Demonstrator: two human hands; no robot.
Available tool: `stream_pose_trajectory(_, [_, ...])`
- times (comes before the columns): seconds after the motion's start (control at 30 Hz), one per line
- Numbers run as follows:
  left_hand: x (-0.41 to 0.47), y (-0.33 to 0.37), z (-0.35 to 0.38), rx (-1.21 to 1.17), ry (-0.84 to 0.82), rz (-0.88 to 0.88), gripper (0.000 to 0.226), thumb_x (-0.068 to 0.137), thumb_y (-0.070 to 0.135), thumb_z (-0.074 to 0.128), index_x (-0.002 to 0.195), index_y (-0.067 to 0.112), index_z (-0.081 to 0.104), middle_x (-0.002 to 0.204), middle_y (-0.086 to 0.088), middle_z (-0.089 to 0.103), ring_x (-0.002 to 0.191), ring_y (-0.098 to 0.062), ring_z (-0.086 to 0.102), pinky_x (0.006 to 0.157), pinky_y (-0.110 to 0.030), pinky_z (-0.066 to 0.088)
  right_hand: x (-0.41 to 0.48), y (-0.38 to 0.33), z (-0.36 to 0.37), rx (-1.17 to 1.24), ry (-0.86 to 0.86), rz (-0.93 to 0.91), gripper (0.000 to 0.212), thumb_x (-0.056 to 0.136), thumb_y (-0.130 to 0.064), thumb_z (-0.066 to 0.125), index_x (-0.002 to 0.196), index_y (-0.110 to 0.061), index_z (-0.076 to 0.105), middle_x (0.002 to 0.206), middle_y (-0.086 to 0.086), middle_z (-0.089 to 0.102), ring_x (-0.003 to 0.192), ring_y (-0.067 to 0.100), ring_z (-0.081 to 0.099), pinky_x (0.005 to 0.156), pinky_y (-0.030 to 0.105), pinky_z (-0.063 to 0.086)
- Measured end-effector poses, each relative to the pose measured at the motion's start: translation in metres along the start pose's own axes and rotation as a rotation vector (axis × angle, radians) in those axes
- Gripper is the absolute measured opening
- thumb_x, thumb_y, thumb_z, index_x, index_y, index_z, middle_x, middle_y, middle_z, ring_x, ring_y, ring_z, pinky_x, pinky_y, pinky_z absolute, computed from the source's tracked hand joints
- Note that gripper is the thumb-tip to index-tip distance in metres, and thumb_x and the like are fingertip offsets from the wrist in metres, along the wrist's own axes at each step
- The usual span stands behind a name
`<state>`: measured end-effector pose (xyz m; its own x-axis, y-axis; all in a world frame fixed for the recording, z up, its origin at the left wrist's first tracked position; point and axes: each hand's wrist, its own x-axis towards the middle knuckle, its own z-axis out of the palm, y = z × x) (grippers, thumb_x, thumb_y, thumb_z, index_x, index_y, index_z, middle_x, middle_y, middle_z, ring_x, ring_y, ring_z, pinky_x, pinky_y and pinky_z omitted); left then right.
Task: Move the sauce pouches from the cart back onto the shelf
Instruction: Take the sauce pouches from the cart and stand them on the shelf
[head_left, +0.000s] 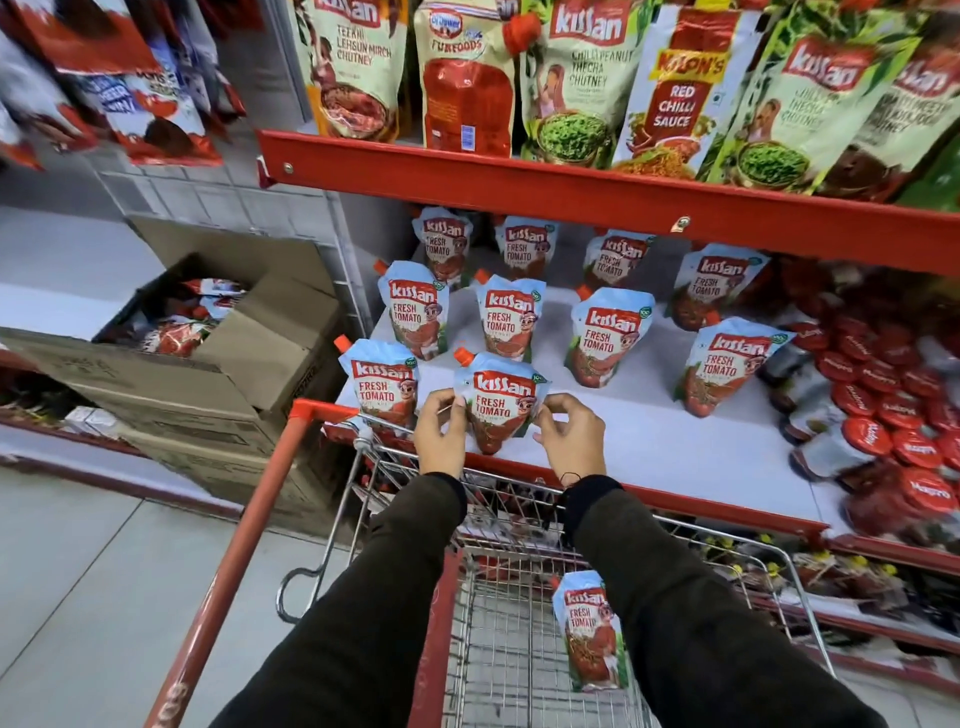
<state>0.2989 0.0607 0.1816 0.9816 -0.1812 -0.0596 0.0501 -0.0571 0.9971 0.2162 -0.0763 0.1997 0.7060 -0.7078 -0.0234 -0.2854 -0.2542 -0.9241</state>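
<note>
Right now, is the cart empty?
No. One Kissan pouch lies in the cart basket; both hands hold another at the shelf.

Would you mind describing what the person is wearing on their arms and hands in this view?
Both arms are covered by long, dark sleeves of plain fabric, ending in snug ribbed cuffs at the wrists. The left hand and right hand are bare, with no gloves or rings visible. A thin dark thread circles the right wrist just above the cuff.
</note>
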Motion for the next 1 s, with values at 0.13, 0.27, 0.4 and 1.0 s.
stream_pose_trajectory(0.13, [0.005,-0.012,0.001,0.008,-0.013,-0.032,0.017,0.098,0.015,0.053,0.110,0.003,0.057,0.119,-0.026,0.060,0.117,-0.042,0.058,0.102,-0.060,0.048,0.003,0.008,0.008,-0.029,-0.034,0.017,0.013,0.093,-0.010,0.059,0.102,-0.004,0.066,0.094,0.005,0.067,0.085,0.033,0.072,0.081,0.053,0.061])
stream_pose_trajectory(0.27, [0.008,-0.013,0.003,0.017,-0.026,-0.034,0.011,0.099,0.016,0.052,0.106,0.009,0.057,0.118,-0.025,0.061,0.116,-0.041,0.058,0.101,-0.059,0.048,0.004,0.012,0.010,-0.045,-0.013,0.016,0.014,0.093,-0.013,0.059,0.103,-0.005,0.066,0.095,0.006,0.069,0.085,0.032,0.072,0.081,0.052,0.061])
stream_pose_trajectory(0.4, [0.004,-0.014,0.002,0.037,-0.007,-0.035,0.019,0.099,0.017,0.052,0.110,0.003,0.058,0.121,-0.020,0.061,0.118,-0.036,0.059,0.102,-0.057,0.049,0.000,0.015,0.010,-0.052,-0.022,0.015,0.015,0.093,-0.015,0.060,0.103,-0.006,0.067,0.100,0.009,0.072,0.085,0.031,0.072,0.079,0.051,0.061])
stream_pose_trajectory(1.0, [-0.041,-0.014,0.012,0.037,0.169,0.122,0.042,0.097,0.012,0.050,0.138,0.014,0.039,0.136,-0.008,0.046,0.114,-0.009,0.052,0.078,0.005,0.043,-0.034,0.028,-0.020,-0.031,-0.044,-0.033,0.025,0.094,-0.018,0.058,0.117,-0.019,0.064,0.098,-0.001,0.069,0.083,0.014,0.067,0.070,0.005,0.043])
